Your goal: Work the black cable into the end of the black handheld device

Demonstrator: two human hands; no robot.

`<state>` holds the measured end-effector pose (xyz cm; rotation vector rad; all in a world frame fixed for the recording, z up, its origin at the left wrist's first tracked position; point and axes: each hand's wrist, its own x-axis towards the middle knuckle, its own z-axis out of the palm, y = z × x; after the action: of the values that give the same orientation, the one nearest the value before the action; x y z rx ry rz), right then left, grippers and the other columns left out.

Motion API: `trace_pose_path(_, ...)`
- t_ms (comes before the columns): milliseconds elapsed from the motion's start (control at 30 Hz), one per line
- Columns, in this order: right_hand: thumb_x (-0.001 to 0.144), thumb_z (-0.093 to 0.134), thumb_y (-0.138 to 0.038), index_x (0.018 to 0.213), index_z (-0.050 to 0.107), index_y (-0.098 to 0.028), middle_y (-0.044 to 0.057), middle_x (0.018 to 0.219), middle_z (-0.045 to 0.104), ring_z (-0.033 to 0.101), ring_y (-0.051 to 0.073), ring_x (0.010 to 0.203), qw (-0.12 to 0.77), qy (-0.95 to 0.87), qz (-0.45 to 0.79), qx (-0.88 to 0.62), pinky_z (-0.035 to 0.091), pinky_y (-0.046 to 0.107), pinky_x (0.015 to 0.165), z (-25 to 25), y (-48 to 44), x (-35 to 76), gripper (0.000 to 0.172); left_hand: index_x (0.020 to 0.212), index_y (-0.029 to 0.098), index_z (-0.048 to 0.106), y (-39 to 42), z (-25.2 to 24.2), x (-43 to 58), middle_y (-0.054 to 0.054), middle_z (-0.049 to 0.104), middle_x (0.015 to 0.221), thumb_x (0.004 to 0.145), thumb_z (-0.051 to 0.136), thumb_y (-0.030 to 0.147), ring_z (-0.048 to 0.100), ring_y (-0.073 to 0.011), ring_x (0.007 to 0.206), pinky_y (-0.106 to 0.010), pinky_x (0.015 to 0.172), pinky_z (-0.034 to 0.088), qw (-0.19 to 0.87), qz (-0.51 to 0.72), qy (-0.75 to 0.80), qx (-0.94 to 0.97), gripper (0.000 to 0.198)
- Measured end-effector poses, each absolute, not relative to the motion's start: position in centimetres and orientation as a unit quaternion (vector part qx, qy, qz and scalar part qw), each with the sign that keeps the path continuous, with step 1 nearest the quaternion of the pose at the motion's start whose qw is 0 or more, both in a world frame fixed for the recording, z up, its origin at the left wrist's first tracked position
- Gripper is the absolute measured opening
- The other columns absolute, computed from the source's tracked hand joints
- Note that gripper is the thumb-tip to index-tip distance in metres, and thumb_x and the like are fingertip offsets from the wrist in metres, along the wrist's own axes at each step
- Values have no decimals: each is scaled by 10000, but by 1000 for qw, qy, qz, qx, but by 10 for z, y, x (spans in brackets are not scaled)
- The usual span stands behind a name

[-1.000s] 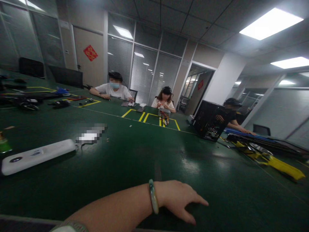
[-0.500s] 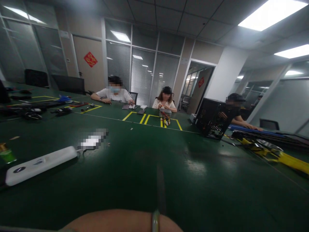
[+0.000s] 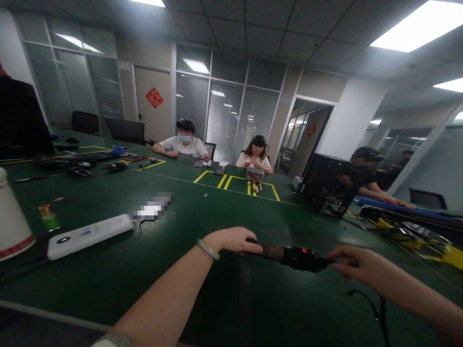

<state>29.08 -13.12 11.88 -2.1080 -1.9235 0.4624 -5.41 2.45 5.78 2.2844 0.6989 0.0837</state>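
Note:
In front of me, low over the green table, is a long dark rod-shaped item point(image 3: 304, 259) with a brownish section, a thicker black part and a small orange-red mark; its exact kind I cannot make out. My left hand point(image 3: 237, 239), with a pale bangle at the wrist, is closed around its left end. At its narrow right end my right hand point(image 3: 356, 262) pinches it between thumb and fingers. A thin black cord point(image 3: 379, 313) dangles below the right hand; where it attaches is hidden.
A white power strip point(image 3: 90, 236), a small green bottle point(image 3: 48, 219) and a white container point(image 3: 12, 217) stand to the left. A black computer case point(image 3: 327, 185) is at the right, near yellow items point(image 3: 452, 260). Several people sit around the green table point(image 3: 202, 217).
Both hands have come into view with the dark rod-shaped item between them. Earlier only a forearm with the bangle showed at the bottom. The view has shifted left.

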Motion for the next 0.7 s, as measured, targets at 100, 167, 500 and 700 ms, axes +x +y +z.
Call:
trace_pose_path(100,833,533,-434,1017,668,-232,31,768,702,646,201,715,110,-697,207,-678,449,274,629,95,-95,268,304,944,220,626,37,49,-68,-39,631,881,693,523,774,587,-203,768,-266,597,375,220,111,362,899,617)
trace_pose_path(167,837,546,-371,1016,662,-208,29,793,706,641,188,718,122,-703,210,-668,442,261,643,78,-73,253,268,961,235,621,46,44,-80,-42,637,913,665,546,781,592,-226,818,-273,626,377,167,118,403,892,625)
trace_pose_path(500,867,583,-256,1004,673,-200,62,1070,621,582,189,966,147,-708,129,-678,409,266,827,27,0,201,173,948,232,584,82,21,-118,-44,602,989,661,597,724,577,-225,881,-269,671,384,76,123,487,861,570)
trace_pose_path(700,869,596,-341,1097,652,-211,59,1094,588,565,202,1006,156,-713,99,-677,405,287,868,37,-4,207,268,983,209,572,78,26,-113,-54,598,1005,588,683,682,580,-241,894,-284,708,422,106,103,492,858,627)
